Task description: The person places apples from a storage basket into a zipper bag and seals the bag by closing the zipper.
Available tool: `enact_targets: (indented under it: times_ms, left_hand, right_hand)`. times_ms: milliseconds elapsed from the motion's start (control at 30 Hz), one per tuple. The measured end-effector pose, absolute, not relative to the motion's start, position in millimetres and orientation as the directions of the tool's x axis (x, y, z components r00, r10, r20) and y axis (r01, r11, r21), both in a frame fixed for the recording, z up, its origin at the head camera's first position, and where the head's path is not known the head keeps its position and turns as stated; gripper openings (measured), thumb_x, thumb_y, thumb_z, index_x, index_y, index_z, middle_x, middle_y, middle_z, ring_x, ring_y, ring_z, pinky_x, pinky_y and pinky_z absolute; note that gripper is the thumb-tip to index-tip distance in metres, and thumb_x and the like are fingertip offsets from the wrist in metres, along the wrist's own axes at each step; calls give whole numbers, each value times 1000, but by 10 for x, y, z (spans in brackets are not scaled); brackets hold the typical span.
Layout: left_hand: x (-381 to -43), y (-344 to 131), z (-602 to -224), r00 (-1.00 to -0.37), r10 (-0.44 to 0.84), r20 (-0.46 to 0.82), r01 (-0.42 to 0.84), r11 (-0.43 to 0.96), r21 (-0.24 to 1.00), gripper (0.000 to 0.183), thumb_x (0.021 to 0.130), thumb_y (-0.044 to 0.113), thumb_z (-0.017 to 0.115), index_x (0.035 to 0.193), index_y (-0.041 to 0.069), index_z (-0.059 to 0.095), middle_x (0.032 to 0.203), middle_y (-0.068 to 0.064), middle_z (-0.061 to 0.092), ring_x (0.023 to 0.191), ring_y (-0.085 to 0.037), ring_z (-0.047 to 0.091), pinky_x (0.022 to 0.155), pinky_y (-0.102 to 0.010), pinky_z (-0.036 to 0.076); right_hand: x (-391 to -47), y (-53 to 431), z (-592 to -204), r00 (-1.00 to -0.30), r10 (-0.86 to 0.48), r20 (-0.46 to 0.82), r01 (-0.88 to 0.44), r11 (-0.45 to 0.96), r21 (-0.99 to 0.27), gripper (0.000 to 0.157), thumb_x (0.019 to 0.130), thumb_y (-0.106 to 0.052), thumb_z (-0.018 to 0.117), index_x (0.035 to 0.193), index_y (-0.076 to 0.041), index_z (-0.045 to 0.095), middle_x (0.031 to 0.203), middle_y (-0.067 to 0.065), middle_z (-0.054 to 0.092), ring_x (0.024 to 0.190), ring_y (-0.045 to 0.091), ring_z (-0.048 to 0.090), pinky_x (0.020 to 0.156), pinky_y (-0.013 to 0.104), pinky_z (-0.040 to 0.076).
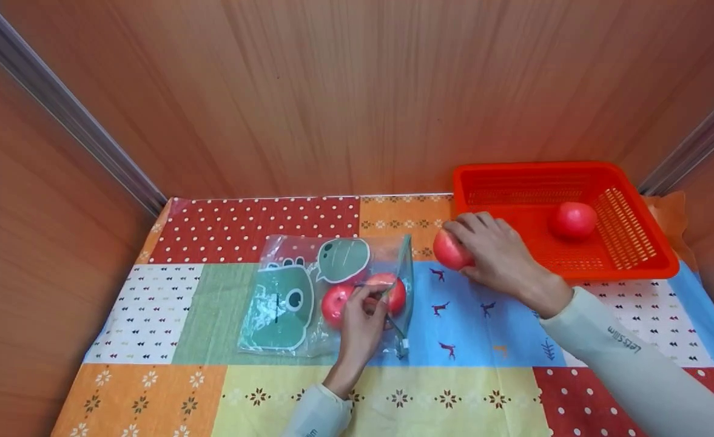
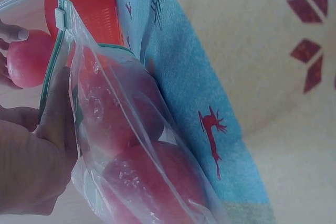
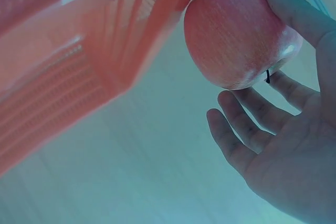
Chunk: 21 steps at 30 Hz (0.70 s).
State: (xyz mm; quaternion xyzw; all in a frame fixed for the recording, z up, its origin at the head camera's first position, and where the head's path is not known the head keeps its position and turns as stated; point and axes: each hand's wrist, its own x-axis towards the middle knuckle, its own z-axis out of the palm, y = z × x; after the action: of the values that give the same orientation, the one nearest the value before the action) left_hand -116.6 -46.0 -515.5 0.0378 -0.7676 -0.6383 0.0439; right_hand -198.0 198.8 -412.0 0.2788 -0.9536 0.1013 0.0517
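Note:
A clear zip bag (image 1: 326, 340) with a green cartoon print lies on the patchwork cloth. Two red apples, one (image 1: 335, 305) left of the other (image 1: 397, 296), are inside it. My left hand (image 1: 361, 321) pinches the bag's upper layer near its green-edged mouth (image 2: 51, 72), which stands partly parted. Between thumb and fingers, my right hand (image 1: 499, 258) holds another red apple (image 1: 451, 250), raised between bag and basket. In the right wrist view, this apple (image 3: 236, 32) shows its dark stem.
An orange-red plastic basket (image 1: 648, 243) stands at the back right, with one apple (image 1: 574, 220) inside. Wooden panels (image 1: 357, 97) rise behind and at both sides. The patchwork cloth (image 1: 454, 388) covers the table.

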Motion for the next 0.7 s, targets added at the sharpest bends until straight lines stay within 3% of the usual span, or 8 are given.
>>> enact_targets:
  times_ms: [700]
  left_hand:
    - [-1167,-454,-5172,-990,-132,42,16,193,981,23,98,-3,69,117,6,77,101,-8,65,75,-15,64,58,-25,60]
  right_hand:
    - [-1785,1665,-4513,-773,-610,172,-628,775,-69,87,67,-23,102,143,-10,61,136,15,63,125,35,58,105,57,53]
